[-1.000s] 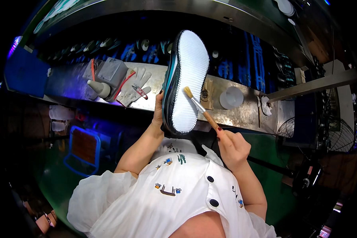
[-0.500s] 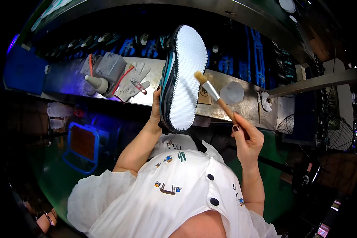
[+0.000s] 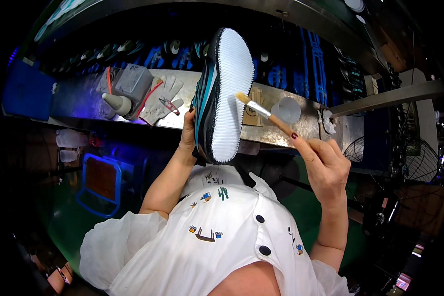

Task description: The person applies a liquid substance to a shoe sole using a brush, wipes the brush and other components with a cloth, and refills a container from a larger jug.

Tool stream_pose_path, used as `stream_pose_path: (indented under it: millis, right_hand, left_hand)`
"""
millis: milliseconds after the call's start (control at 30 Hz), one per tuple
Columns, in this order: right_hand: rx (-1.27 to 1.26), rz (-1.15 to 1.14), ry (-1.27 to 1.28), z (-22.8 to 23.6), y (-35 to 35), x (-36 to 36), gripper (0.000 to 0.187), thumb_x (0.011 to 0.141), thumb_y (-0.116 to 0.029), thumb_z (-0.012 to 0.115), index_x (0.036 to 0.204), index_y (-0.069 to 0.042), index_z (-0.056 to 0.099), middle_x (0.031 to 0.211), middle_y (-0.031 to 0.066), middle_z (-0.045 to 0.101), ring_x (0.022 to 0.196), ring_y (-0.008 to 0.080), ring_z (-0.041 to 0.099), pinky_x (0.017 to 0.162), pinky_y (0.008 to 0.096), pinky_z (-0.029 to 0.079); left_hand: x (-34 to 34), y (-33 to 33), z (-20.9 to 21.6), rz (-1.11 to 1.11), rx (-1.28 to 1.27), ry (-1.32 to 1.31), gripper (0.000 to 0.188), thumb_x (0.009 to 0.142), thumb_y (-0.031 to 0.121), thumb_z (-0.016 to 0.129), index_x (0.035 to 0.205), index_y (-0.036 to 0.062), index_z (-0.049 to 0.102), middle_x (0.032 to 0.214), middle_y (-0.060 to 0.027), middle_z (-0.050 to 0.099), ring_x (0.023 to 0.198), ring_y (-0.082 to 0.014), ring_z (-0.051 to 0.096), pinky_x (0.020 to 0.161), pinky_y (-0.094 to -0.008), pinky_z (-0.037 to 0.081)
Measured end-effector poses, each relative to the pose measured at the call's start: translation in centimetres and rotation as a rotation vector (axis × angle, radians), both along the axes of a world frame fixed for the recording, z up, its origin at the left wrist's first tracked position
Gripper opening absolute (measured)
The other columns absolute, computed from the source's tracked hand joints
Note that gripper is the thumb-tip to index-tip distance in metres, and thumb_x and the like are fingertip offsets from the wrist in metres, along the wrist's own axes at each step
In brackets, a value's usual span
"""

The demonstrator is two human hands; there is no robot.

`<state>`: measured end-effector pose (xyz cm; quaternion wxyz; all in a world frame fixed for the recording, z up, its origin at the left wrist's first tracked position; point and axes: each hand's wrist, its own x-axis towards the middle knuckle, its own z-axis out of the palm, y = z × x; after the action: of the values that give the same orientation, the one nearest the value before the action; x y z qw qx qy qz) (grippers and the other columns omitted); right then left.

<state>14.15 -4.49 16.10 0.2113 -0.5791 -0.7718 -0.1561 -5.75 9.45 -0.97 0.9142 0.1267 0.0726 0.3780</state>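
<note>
My left hand (image 3: 188, 132) grips shoe (image 3: 230, 98), more teal side showing than before; my right hand (image 3: 326, 167) pinches brush (image 3: 267, 115). Beyond both, metal bench (image 3: 308, 130); below, green floor (image 3: 66, 217).

There are two hands (image 3: 326, 168), one brush (image 3: 259, 109) and two buttons (image 3: 265, 250).

Between the shoe (image 3: 227, 111) and the right hand (image 3: 328, 165) the brush (image 3: 264, 112) slants across as a bar, with open room below it, while left of the shoe a glove (image 3: 154, 107), a cone-tipped bottle (image 3: 117, 103) and a grey box (image 3: 134, 79) crowd the tabletop (image 3: 308, 130), and a cup (image 3: 287, 109) stands beyond the brush.
</note>
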Motion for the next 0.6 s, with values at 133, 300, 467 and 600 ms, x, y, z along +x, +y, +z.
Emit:
stream_pose_path:
  millis: [133, 300, 467, 600]
  right_hand:
    - [-0.061, 0.050, -0.061, -0.6, 0.3, -0.5, 0.041, 0.057, 0.002, 0.065, 0.097, -0.008, 0.066, 0.075, 0.0032, 0.056, 0.056, 0.0137, 0.048, 0.044, 0.0226, 0.039]
    - [-0.107, 0.047, 0.144, -0.5, -0.2, 0.2, 0.039, 0.061, 0.000, 0.066, 0.099, -0.009, 0.065, 0.068, 0.0024, 0.054, 0.054, 0.0150, 0.048, 0.045, 0.0249, 0.040]
    - [-0.170, 0.082, 0.223, -1.9, 0.2, 0.1, 0.036, 0.064, 0.002, 0.066, 0.100, -0.006, 0.064, 0.067, 0.0044, 0.057, 0.054, 0.0178, 0.051, 0.045, 0.0259, 0.040]
    - [-0.352, 0.088, 0.638, -2.1, -0.5, 1.5, 0.029, 0.076, 0.000, 0.059, 0.104, -0.002, 0.061, 0.064, 0.0042, 0.056, 0.053, 0.0122, 0.050, 0.046, 0.0230, 0.038]
  left_hand:
    - [-0.1, 0.4, 0.1, 0.018, 0.057, 0.037, 0.069, 0.075, 0.044, 0.056, 0.128, 0.0033, 0.037, 0.117, -0.0187, 0.051, 0.102, -0.0265, 0.057, 0.085, -0.0369, 0.050]
    - [-0.5, 0.8, -0.4, 0.039, 0.044, 0.071, 0.067, 0.075, 0.041, 0.057, 0.128, 0.0042, 0.039, 0.117, -0.0183, 0.051, 0.101, -0.0260, 0.057, 0.084, -0.0387, 0.051]
    - [0.0, 0.6, -0.3, 0.044, 0.039, 0.082, 0.064, 0.079, 0.041, 0.051, 0.128, 0.0021, 0.037, 0.120, -0.0176, 0.050, 0.103, -0.0252, 0.056, 0.088, -0.0343, 0.049]
    - [-0.5, 1.0, -0.4, 0.020, 0.017, 0.010, 0.060, 0.080, 0.040, 0.049, 0.127, 0.0033, 0.038, 0.119, -0.0162, 0.051, 0.105, -0.0247, 0.055, 0.089, -0.0351, 0.047]
